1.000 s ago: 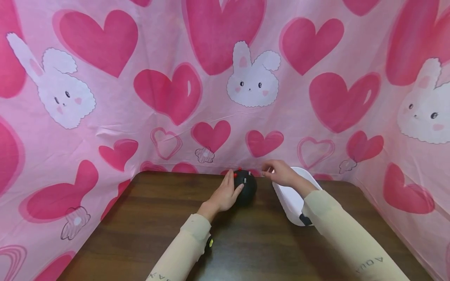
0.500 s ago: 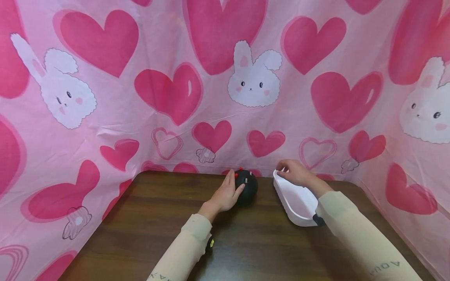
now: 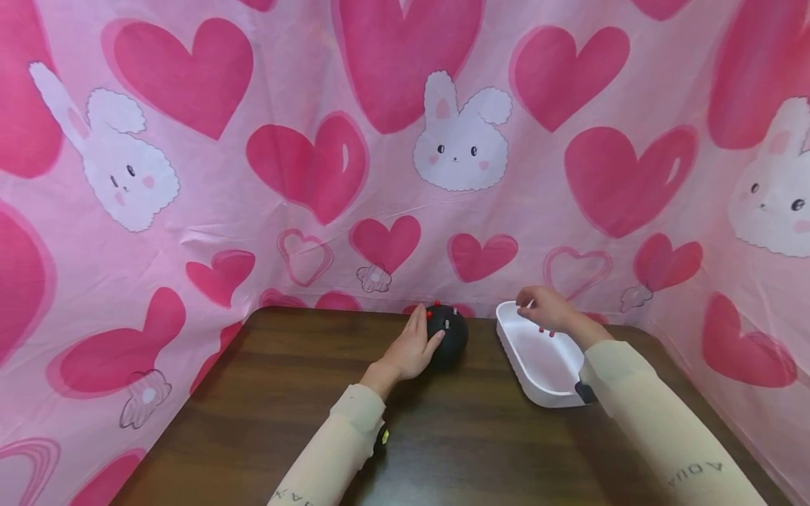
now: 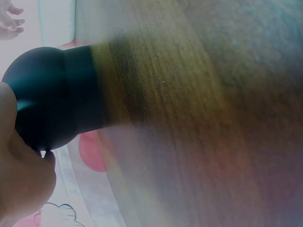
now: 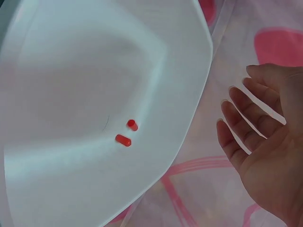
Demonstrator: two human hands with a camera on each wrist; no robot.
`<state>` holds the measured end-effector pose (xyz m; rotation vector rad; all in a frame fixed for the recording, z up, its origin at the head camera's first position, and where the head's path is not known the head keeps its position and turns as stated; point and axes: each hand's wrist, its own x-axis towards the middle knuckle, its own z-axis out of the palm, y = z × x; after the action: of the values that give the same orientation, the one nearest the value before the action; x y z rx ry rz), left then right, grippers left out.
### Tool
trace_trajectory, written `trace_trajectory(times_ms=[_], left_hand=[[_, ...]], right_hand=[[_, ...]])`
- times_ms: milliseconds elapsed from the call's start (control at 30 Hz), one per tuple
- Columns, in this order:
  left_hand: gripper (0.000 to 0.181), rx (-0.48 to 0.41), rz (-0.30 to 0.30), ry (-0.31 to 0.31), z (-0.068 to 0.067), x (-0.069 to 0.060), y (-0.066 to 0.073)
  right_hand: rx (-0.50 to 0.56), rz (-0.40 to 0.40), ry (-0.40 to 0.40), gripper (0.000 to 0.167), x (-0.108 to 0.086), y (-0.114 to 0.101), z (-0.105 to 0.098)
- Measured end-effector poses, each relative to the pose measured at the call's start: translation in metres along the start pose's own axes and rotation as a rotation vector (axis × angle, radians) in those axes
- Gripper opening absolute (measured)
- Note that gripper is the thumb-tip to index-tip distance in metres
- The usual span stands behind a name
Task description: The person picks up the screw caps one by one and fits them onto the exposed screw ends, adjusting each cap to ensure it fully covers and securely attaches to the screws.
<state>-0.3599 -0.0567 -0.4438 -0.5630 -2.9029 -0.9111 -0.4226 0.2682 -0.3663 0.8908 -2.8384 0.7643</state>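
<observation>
A black ball-shaped object (image 3: 448,340) with small red and silvery pieces on top stands on the table; in the left wrist view the black object (image 4: 45,97) shows a narrower base. My left hand (image 3: 410,349) holds its left side, fingers along it and thumb in front. Over the far end of a white tray (image 3: 528,372) hovers my right hand (image 3: 549,309). The right wrist view shows that hand (image 5: 265,123) with fingers spread and nothing in them, beside the tray wall. Two small red pieces (image 5: 123,140) lie inside the tray.
The brown wooden table (image 3: 443,443) ends at a pink curtain (image 3: 392,190) with hearts and rabbits, which hangs behind and on both sides. A dark piece (image 3: 585,392) is at the tray's near right corner.
My right hand has moved right, from near the black object to above the tray, and its fingers have loosened. Red pieces now show in the tray. My left hand keeps its hold.
</observation>
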Motion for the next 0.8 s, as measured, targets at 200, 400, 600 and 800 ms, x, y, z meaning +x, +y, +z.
trace_trajectory(times_ms=[200,400,600,800], left_hand=[[0.084,-0.008,-0.002,0.005,0.002,0.001,-0.002],[0.084,-0.012,0.005,-0.001,0.004,0.0,-0.002],[0.084,-0.016,0.011,0.008,0.003,0.001,-0.002],[0.084,-0.01,0.005,0.001,0.001,0.0,-0.001]], right_hand=[[0.049,0.111,-0.07,0.023,-0.003,0.009,-0.002],[0.057,0.162,-0.115,0.027,-0.008,0.015,-0.001],[0.017,0.168,-0.119,0.03,-0.007,0.021,-0.003],[-0.024,0.188,-0.133,0.032,-0.002,0.026,-0.005]])
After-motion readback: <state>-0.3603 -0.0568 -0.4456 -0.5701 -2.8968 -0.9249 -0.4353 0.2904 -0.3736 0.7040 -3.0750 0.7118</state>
